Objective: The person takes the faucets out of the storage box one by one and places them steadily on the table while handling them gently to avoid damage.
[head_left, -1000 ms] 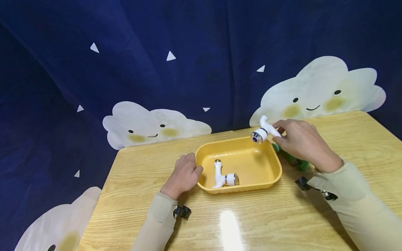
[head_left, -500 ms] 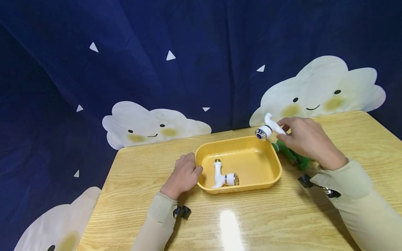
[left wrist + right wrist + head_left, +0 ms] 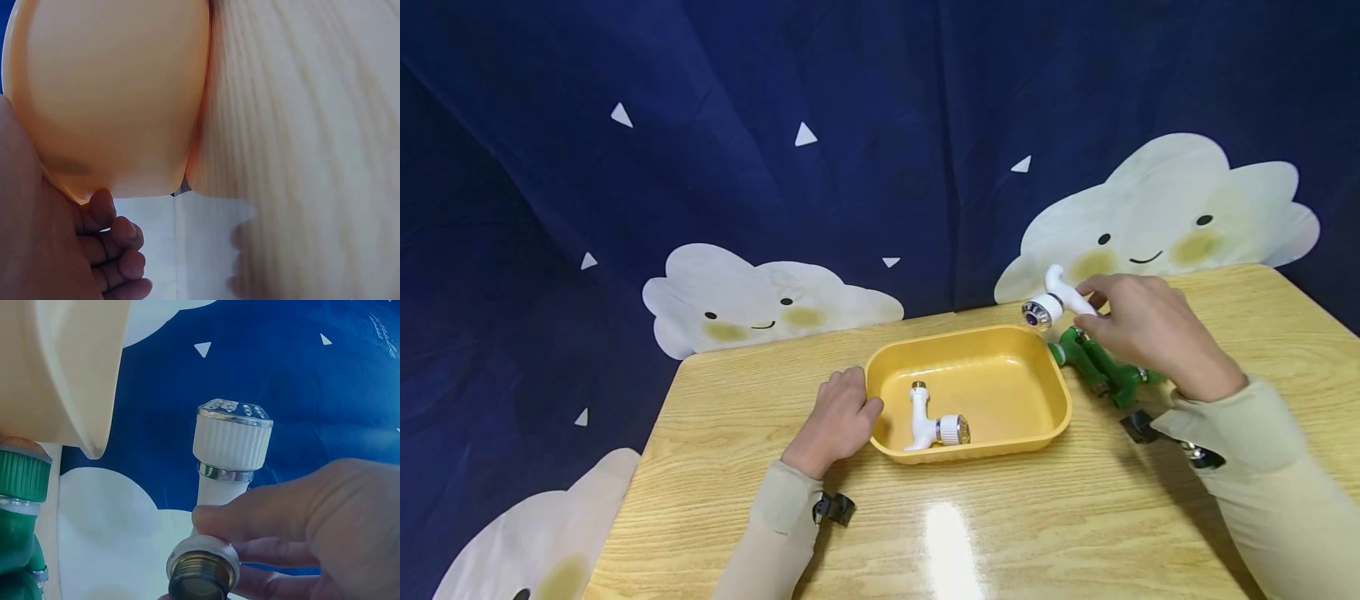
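Observation:
A white faucet [image 3: 1066, 298] with a ribbed, silver-capped knob is held between the thumb and fingers of my right hand [image 3: 1142, 321]. It hangs over the back right corner of a yellow plastic basin [image 3: 992, 448]; the right wrist view shows its threaded brass end [image 3: 201, 575] below the thumb. Inside the basin, at the left, lies a second white faucet [image 3: 922, 421]. My left hand [image 3: 838, 412] grips the basin's left rim. In the left wrist view its curled fingers [image 3: 128, 234] sit against the outer wall [image 3: 125, 125], while the thumb is hidden.
Green faucets [image 3: 1097, 367] lie on the wooden table [image 3: 880, 525] against the basin's right side, partly under my right hand. Behind the table's back edge hangs a dark blue curtain [image 3: 880, 150] with clouds and triangles.
My right hand has carried the white faucet right and slightly back and up, uncovering more of the green faucets. The left hand and the basin stay in place.

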A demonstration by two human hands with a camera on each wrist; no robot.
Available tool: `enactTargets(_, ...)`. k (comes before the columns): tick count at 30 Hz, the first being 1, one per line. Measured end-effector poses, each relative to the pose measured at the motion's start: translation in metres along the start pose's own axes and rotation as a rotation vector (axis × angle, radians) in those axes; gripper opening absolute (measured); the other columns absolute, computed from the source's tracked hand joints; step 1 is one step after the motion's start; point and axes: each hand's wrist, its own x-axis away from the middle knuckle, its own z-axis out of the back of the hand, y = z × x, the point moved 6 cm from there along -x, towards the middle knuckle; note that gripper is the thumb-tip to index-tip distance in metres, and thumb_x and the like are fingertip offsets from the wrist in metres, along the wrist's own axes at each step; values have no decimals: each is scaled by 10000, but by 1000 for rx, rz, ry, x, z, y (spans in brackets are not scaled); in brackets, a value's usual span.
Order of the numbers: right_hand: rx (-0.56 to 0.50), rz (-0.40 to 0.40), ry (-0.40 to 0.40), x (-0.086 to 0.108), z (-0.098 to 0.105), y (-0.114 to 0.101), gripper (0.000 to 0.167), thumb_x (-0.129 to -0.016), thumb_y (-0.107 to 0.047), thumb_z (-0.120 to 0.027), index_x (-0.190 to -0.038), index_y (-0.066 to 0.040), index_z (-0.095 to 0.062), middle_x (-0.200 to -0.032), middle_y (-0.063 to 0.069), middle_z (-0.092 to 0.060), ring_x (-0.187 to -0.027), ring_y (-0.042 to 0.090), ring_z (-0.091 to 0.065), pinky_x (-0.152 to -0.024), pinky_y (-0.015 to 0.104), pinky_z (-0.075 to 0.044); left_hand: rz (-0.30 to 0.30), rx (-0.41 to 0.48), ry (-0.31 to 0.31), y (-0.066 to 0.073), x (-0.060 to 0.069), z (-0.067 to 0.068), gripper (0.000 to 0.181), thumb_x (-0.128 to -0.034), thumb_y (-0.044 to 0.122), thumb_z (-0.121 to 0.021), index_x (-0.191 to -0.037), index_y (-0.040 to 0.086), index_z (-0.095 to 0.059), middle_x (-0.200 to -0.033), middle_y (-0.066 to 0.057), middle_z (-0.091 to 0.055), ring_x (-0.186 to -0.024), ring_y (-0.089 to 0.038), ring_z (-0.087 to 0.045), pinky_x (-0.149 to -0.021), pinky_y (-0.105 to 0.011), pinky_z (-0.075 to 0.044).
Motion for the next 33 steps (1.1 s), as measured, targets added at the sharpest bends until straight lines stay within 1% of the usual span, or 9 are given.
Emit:
enactTargets(4, -3, 6, 3, -1, -1, 2, 393, -932, -208, -695, -1270, -8, -673, -1107, 221, -746, -791, 287, -622, -598, 337, -407, -4, 0, 2, 0, 0, 0, 149, -945, 236, -442, -845, 135, -489, -800, -35, -452, -781, -220, -392, -769, -327, -292)
enactTargets(8, 5, 8, 5, -2, -3, 2, 379, -924, -208, -706, -1248, -12, -680, -1100, 211, -754, -815, 294, -637, -614, 344, -406, -7, -4, 6, -2, -1, 0, 142, -942, 230, -443, -847, 135, -490, -803, -34, -453, -783, -215, -390, -765, -325, -288)
enactTargets(14, 13, 28, 8, -5, -5, -3, 367, -925, -220, -696, -1232, -18, -685, -1077, 182, -762, -835, 295, -634, -633, 353, -393, 6, -1, -2, -4, 2, -1, 132, -947, 219, -450, -850, 139, -491, -814, -32, -456, -788, -216, -388, -768, -328, -286)
enactTargets(19, 25, 37, 11, -5, -5, -4, 367, -931, -211, -688, -1235, -5, -682, -1058, 187, -750, -767, 271, -594, -584, 342, -367, -8, 8, 5, -2, 1, -1, 128, -939, 213, -447, -844, 138, -487, -813, -34, -457, -780, -217, -388, -766, -327, -287)
enactTargets(25, 45, 50, 26, -4, -9, -3, 380, -931, -203, -682, -1235, 26, -684, -1018, 198, -733, -648, 221, -527, -519, 330, -366, -2, -1, 3, -3, -1, -1, 130, -943, 222, -453, -843, 144, -481, -810, -32, -453, -779, -214, -391, -764, -321, -288)
enactTargets(29, 60, 72, 44, -1, -12, 1, 404, -926, -206, -690, -1244, 42, -678, -1004, 207, -738, -648, 217, -528, -512, 323, -361, -4, 0, 1, -3, -1, -1, 131, -945, 217, -458, -840, 144, -485, -807, -36, -455, -781, -217, -395, -764, -324, -290)
enactTargets(33, 64, 82, 54, -1, -13, 6, 391, -921, -198, -688, -1239, 30, -679, -996, 197, -734, -675, 231, -543, -516, 326, -360, 0, 4, -5, -4, -1, -1, 133, -949, 222, -454, -846, 145, -492, -808, -37, -457, -785, -220, -395, -768, -328, -292)
